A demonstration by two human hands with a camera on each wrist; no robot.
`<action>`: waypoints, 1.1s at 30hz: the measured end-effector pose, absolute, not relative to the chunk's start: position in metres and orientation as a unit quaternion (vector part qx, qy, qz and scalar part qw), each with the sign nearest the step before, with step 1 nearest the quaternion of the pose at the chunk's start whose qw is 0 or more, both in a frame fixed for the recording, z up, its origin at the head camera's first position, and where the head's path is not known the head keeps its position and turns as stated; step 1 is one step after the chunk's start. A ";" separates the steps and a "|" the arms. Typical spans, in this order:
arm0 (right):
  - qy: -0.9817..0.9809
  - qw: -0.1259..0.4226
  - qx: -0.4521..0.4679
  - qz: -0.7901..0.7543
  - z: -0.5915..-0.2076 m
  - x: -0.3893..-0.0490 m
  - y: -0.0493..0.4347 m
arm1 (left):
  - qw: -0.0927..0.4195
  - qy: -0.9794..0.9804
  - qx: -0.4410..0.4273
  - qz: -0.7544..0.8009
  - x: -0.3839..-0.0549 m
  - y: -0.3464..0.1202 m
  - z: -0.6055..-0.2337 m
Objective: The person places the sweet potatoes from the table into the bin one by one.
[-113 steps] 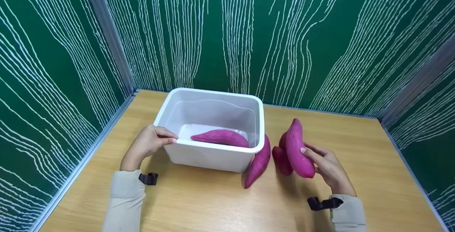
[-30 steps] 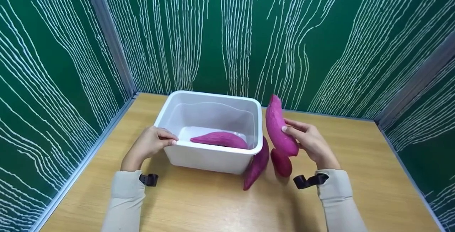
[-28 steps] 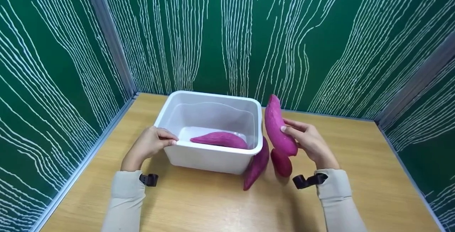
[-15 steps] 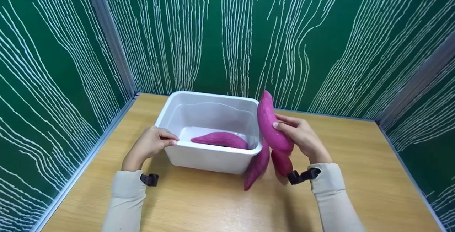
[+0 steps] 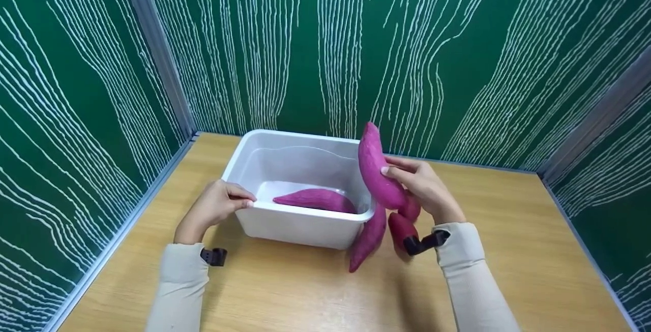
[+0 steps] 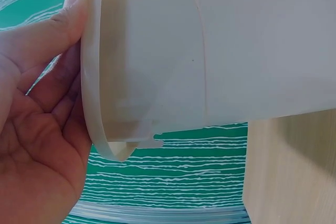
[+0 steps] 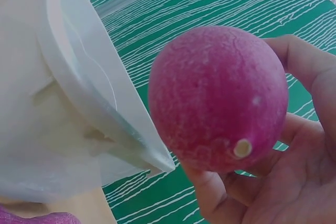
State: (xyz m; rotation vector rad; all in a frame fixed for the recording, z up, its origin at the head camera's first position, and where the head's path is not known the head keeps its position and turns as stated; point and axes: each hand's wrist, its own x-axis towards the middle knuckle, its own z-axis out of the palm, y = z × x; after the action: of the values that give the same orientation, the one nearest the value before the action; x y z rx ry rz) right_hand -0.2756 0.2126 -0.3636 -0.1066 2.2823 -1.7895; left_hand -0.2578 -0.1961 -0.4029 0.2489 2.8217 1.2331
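Head: your left grip (image 5: 212, 209) pinches the box (image 5: 300, 225). Your right grip (image 5: 422, 185) holds a pink root (image 5: 376, 172) up by the box's right edge. One root (image 5: 315, 200) lies inside; three roots (image 5: 368, 240) seem left to do, on the bench (image 5: 305, 291) at right. Left wrist: box, no words. Right wrist: held root, no label.

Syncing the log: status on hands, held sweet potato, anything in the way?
Left hand pinching white bin by the rim. Right hand gripping sweet potato, raised at bin's right side. Opening looks unblocked; second sweet potato lies inside.
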 end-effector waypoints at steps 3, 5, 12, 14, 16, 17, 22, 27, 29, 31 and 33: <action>0.778 0.121 -0.036 -0.616 -0.361 -0.277 0.211 | 0.013 0.914 0.093 0.395 -0.258 -0.196 -0.404; 0.775 0.121 -0.037 -0.620 -0.360 -0.278 0.208 | 0.008 0.915 0.097 0.392 -0.257 -0.196 -0.404; 0.775 0.122 -0.042 -0.618 -0.357 -0.282 0.203 | 0.015 0.914 0.088 0.396 -0.257 -0.196 -0.404; 0.783 0.118 -0.042 -0.609 -0.356 -0.284 0.201 | 0.016 0.913 0.086 0.398 -0.257 -0.195 -0.403; 0.793 0.114 -0.042 -0.597 -0.355 -0.285 0.200 | 0.017 0.914 0.083 0.398 -0.257 -0.195 -0.403; 0.798 0.112 -0.043 -0.590 -0.354 -0.286 0.200 | 0.018 0.914 0.082 0.398 -0.257 -0.195 -0.403; 0.805 0.114 -0.046 -0.581 -0.351 -0.288 0.195 | 0.012 0.914 0.092 0.394 -0.257 -0.195 -0.404; 0.809 0.111 -0.052 -0.575 -0.346 -0.291 0.190 | 0.006 0.914 0.102 0.392 -0.258 -0.196 -0.404; 0.810 0.108 -0.057 -0.574 -0.344 -0.293 0.187 | 0.005 0.914 0.104 0.393 -0.258 -0.196 -0.404; 0.811 0.105 -0.063 -0.573 -0.343 -0.294 0.185 | 0.003 0.913 0.110 0.393 -0.258 -0.197 -0.405; 0.809 0.105 -0.070 -0.573 -0.343 -0.296 0.182 | 0.003 0.913 0.111 0.393 -0.258 -0.197 -0.405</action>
State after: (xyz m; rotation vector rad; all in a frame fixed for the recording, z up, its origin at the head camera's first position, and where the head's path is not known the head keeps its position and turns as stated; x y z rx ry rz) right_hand -0.2959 0.1824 -0.3426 -0.2052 2.3854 -1.6898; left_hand -0.2580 -0.1969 -0.4048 0.3494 2.8629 1.2318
